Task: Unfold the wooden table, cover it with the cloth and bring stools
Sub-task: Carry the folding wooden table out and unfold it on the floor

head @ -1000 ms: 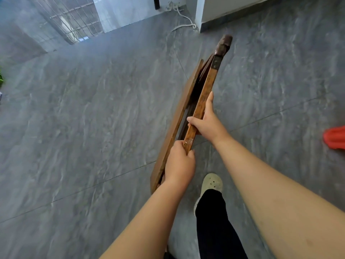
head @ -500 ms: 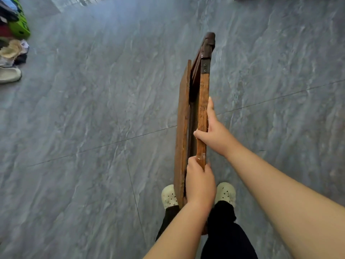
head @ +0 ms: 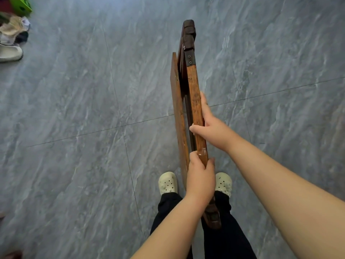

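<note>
Left grip [head: 200,176], right grip [head: 211,130] clamped round rail [head: 194,85] of folded table [head: 177,101], above shoes [head: 168,183]. Risk: legs swing, pinch fingers [head: 193,128]; slip drops it on them.

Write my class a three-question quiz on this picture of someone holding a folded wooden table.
1. True or false: the wooden table stands unfolded on the floor.
2. Which hand grips the table's rail nearer the person's body? A) left B) right C) neither
3. Fill in: shoes lie at the picture's upper ____ corner.
Key: 1 false, it is folded and held; 2 A, the left hand, while the right hand grips further along; 3 left.
</note>
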